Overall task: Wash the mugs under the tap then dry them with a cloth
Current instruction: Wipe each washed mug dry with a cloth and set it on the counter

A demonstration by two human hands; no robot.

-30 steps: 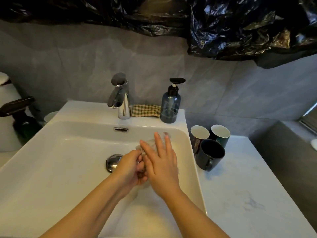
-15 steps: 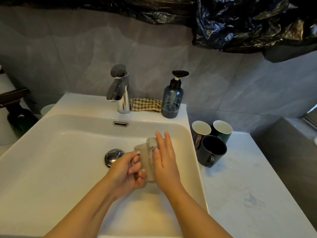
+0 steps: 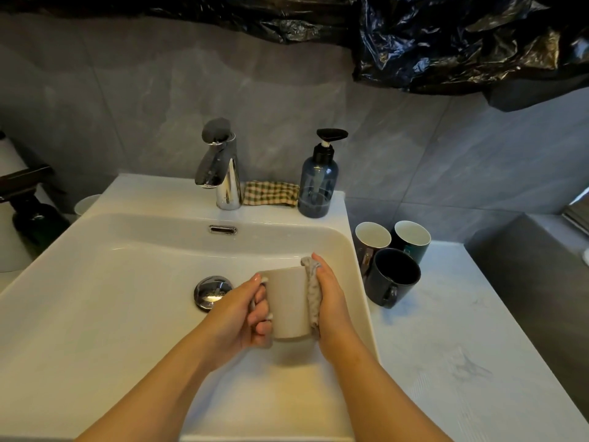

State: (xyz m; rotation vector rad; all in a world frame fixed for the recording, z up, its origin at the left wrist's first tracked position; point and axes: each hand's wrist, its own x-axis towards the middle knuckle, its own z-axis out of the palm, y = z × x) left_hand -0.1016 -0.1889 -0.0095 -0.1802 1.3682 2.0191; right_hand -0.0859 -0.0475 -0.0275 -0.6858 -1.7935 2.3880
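Note:
A beige mug [image 3: 288, 303] is held over the white sink [image 3: 105, 282], its mouth pointing away from me. My left hand [image 3: 242, 314] grips the mug's handle with curled fingers. My right hand [image 3: 331, 301] presses a grey cloth [image 3: 313, 295] against the mug's right side, fingers wrapped over the cloth. The chrome tap [image 3: 223, 167] stands at the back of the sink; no water runs from it. Three more mugs stand on the counter to the right: a dark one [image 3: 393, 277], a brown one [image 3: 371, 240] and a green one [image 3: 412, 239].
A checked cloth [image 3: 271, 193] lies between the tap and a blue soap dispenser [image 3: 318, 183] on the sink's back ledge. A drain plug [image 3: 212, 290] sits in the basin. The white marble counter [image 3: 462, 362] stretches right. Black plastic sheeting [image 3: 446, 43] hangs above.
The mug has come up and turned so its beige side faces me. My right hand has slid from over the mug to its right side with the cloth.

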